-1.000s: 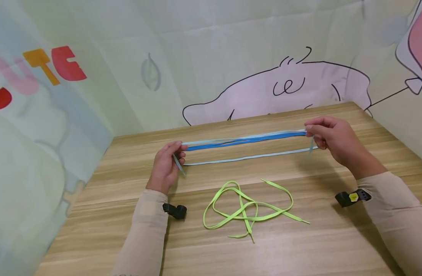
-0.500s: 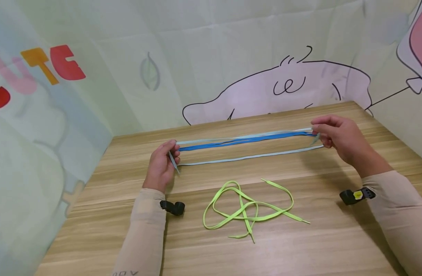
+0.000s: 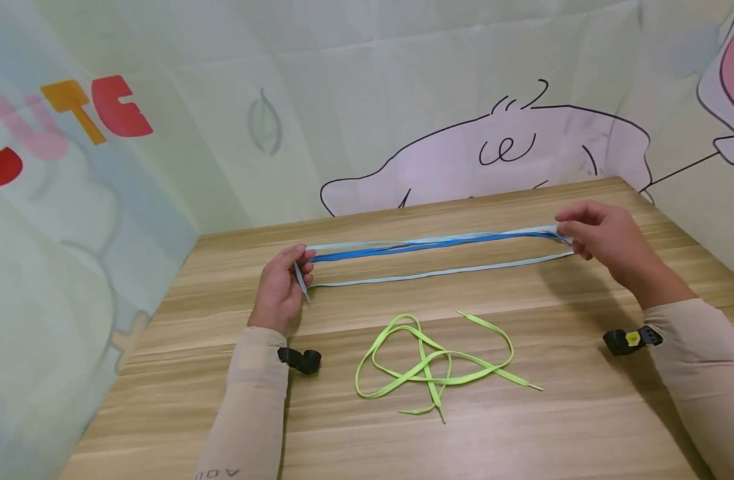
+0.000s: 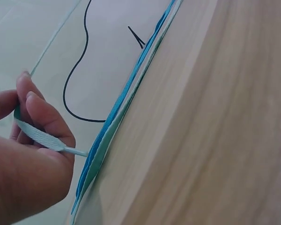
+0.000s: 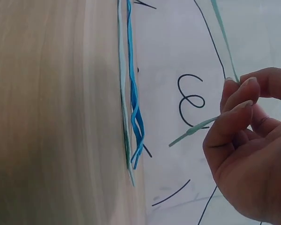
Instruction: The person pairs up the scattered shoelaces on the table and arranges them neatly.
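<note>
Pale green fabric printed with cartoon figures and coloured letters, a backdrop (image 3: 355, 100), hangs behind and to the left of a wood-grain counter (image 3: 523, 433). Two beige sleeves (image 3: 693, 373) reach in over the counter, each with a small black wrist camera (image 3: 307, 361) at its cuff. At the far side, the left hand (image 3: 281, 283) pinches a pale blue shoelace (image 4: 40, 133) near one end, and the right hand (image 3: 613, 250) pinches it near the other. Between them the lace is drawn out nearly straight, raised above the counter; one tipped end sticks out below the fingers of each hand. Nearer the front, between the forearms, lime-green shoelaces (image 3: 429, 379) lie in a loose, crossing tangle. Beneath the raised lace, doubled strands of blue shoelace (image 3: 379, 252) stretch along the counter, with a second pale blue lace (image 3: 427, 275) beside them on the nearer side. Slim tips finish the lime-green ends.
</note>
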`<state>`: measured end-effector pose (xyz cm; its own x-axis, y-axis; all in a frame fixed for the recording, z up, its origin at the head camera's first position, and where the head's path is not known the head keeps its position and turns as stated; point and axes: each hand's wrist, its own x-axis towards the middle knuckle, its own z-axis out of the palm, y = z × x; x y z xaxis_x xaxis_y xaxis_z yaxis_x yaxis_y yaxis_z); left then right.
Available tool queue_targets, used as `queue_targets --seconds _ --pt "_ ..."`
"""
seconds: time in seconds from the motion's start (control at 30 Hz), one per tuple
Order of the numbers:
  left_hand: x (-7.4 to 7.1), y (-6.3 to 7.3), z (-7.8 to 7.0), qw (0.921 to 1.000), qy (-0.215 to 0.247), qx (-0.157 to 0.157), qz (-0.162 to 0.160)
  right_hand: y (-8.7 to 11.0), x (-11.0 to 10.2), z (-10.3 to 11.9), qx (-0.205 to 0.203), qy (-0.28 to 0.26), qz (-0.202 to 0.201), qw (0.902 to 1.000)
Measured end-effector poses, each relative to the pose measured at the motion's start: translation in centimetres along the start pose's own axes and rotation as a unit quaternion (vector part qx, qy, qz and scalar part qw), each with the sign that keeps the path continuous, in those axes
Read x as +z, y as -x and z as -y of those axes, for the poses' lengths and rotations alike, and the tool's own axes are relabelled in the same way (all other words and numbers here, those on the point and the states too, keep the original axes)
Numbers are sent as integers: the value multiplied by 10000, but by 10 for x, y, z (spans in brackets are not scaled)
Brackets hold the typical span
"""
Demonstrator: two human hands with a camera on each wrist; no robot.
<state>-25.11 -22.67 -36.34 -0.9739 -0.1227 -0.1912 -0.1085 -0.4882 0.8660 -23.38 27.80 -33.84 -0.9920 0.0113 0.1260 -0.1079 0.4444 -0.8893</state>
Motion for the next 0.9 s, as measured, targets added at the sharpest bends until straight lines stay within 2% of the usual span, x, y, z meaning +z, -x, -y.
queue_targets --seconds 0.13,0.23,0.6,0.9 --pt "-2 1 0 10000 -70 -60 19 -1 -1 -4 -25 682 8 9977" --pt "-3 2 0 9998 -146 -97 57 -2 -2 -9 -11 967 54 9953" --pt "-7 1 0 9993 -242 -232 157 -6 -1 -21 68 1368 154 9905" --pt "-14 0 -1 9977 -570 -361 10 -7 -4 -26 109 1520 195 9881"
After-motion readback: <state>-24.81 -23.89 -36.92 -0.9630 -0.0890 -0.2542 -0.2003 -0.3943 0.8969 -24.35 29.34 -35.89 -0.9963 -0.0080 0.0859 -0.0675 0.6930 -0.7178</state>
